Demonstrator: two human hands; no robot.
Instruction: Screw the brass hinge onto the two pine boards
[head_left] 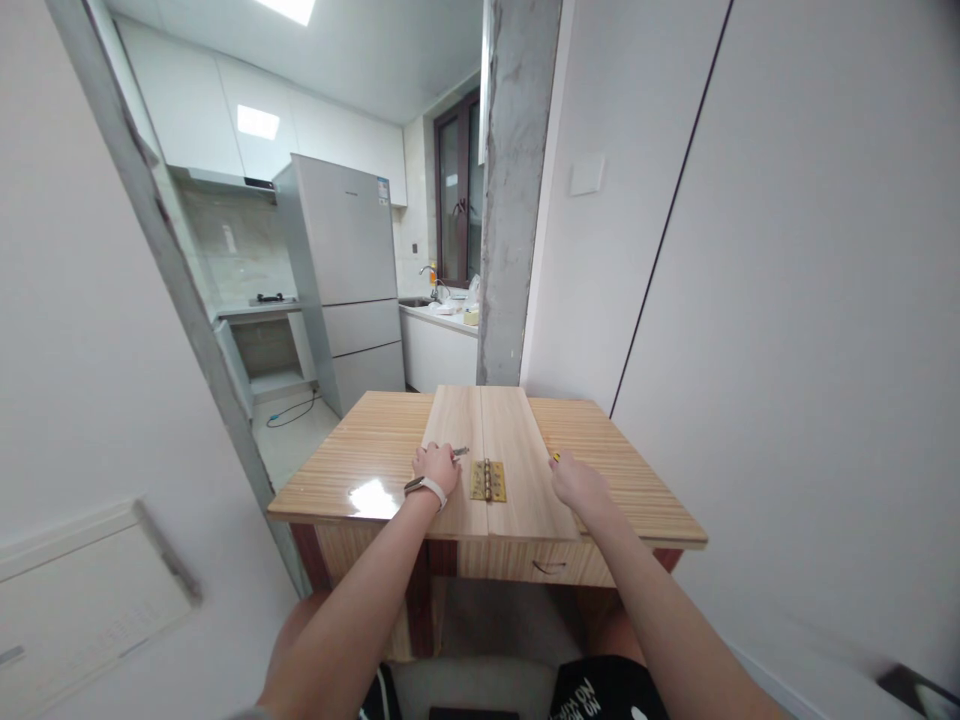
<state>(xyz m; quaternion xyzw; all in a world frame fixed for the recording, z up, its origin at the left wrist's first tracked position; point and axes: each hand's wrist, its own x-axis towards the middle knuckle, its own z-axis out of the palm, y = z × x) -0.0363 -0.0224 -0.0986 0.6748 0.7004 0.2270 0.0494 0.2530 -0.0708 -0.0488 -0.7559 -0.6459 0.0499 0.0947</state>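
Two pale wooden boards (517,440) lie side by side on a striped wooden table (360,450). A brass hinge (487,481) sits across their seam near the front edge. My left hand (435,466), with a white band on the wrist, rests on the left board and is closed around a small metal tool (460,452) whose tip points toward the hinge. My right hand (576,482) rests at the right board's edge, next to a small yellow-tipped object (556,457) that is mostly hidden by it.
The table has a drawer (550,567) at the front. A concrete pillar (517,200) and white walls stand behind and to the right. A kitchen with a grey fridge (352,280), a counter and a sink (439,305) lies beyond on the left.
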